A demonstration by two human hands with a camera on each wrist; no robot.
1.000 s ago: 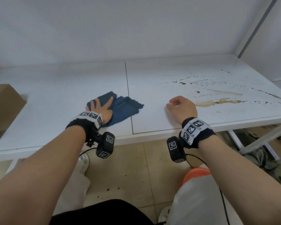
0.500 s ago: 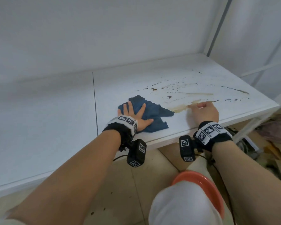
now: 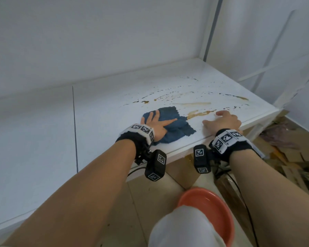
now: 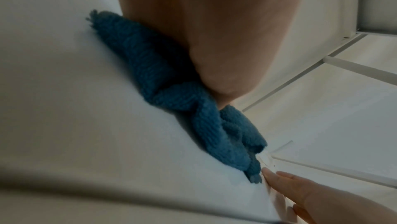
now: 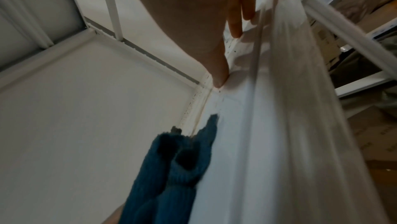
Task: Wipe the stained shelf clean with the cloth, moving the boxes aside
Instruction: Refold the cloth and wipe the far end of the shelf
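The crumpled dark blue terry cloth (image 3: 169, 125) lies bunched on the white laminate shelf (image 3: 103, 122), near its front edge and just left of the brown dried stains (image 3: 200, 113) that streak away toward the far right corner. My left hand (image 3: 156, 124) presses flat on the cloth, fingers spread wide, so my whole palm bears down and the cloth can be pushed into the mess. My right hand (image 3: 223, 121) rests on the shelf just right of the cloth, fingers relaxed and holding nothing, thumb beside the nearest smear; I judge it is there to steady me. No boxes show here. An orange plastic basin (image 3: 210, 209) sits on the floor below.
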